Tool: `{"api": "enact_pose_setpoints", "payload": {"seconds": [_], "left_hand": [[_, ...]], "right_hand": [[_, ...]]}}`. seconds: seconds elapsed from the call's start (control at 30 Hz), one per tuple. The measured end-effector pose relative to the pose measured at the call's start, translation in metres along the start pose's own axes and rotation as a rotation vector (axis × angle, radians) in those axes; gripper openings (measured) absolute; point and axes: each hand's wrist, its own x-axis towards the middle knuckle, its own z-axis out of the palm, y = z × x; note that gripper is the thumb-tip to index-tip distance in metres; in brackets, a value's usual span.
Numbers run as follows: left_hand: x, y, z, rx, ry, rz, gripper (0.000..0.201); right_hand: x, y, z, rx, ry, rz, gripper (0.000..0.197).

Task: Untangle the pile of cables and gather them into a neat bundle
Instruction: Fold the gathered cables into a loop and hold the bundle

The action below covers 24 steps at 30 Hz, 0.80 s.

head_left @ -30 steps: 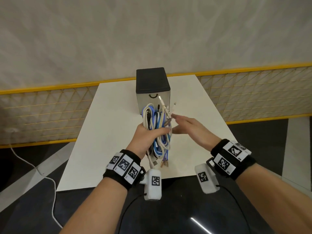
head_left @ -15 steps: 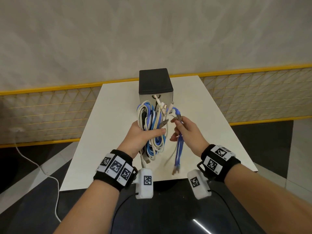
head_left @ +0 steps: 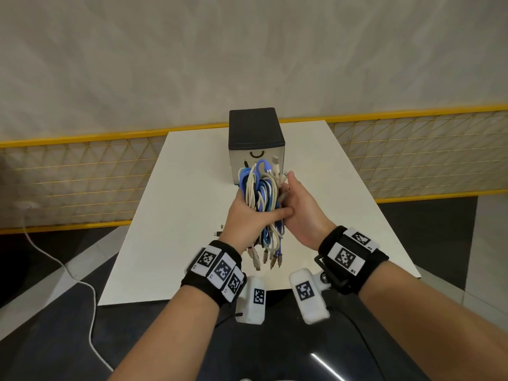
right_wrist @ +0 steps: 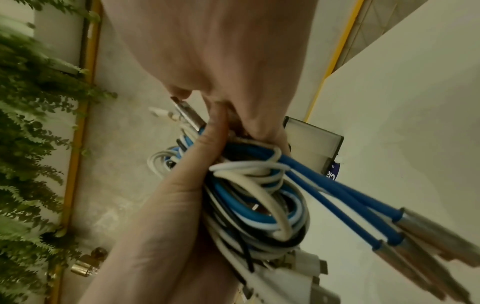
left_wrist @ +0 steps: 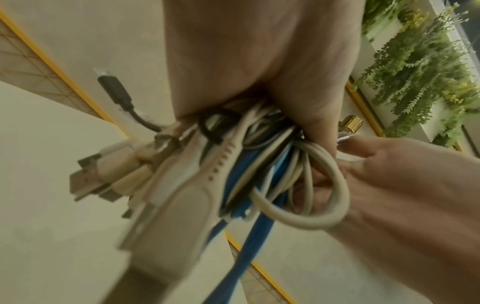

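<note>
Cables [head_left: 261, 199], white, blue and black, hang as one looped bundle above the white table [head_left: 176, 215], in front of a small black-topped drawer box [head_left: 255, 133]. Left hand [head_left: 248, 215] clenches the bundle's middle; right hand [head_left: 299, 210] cups its far side, fingers wrapped around. Light, floppy, springy loops with dangling plugs: best gripped mid-bundle

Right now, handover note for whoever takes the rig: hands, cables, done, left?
Left hand: grips the cable bundle round its middle, thumb across the front, above the white table.
Right hand: closed against the bundle's right side, fingers round the strands.
Done: blue, white and black cables gathered in loops, plugs hanging below.
Left: tidy the loose ends; a small item by the left wrist on the table is unclear. Black drawer box stands behind.
</note>
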Motion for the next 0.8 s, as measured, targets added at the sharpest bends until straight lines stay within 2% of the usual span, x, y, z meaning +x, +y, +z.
{"api": "enact_pose_setpoints", "payload": {"seconds": [0.13, 0.23, 0.4, 0.5, 0.53, 0.63, 0.8], "left_hand": [[0.0, 0.002, 0.004, -0.059, 0.034, 0.003, 0.069], [0.002, 0.0, 0.002, -0.081, 0.026, -0.018, 0.066], [0.01, -0.003, -0.005, -0.008, -0.025, -0.074, 0.052], [0.012, -0.005, -0.01, 0.026, -0.014, -0.064, 0.067], [0.012, -0.005, -0.012, 0.003, -0.016, -0.069, 0.065], [0.008, -0.006, -0.016, -0.051, 0.011, -0.049, 0.035], [0.014, 0.0, -0.02, -0.107, 0.101, -0.025, 0.034]], "right_hand": [[-0.001, -0.008, -0.001, 0.047, -0.093, 0.023, 0.065], [-0.001, -0.01, -0.002, 0.058, -0.119, 0.022, 0.067], [0.006, 0.007, 0.003, -0.109, -0.045, -0.007, 0.054], [0.009, 0.014, 0.008, -0.113, -0.017, -0.017, 0.055], [0.01, 0.013, 0.01, -0.125, -0.013, -0.018, 0.054], [0.016, 0.008, 0.014, -0.129, -0.04, -0.031, 0.054], [0.032, 0.008, 0.022, -0.031, -0.055, -0.034, 0.058]]}}
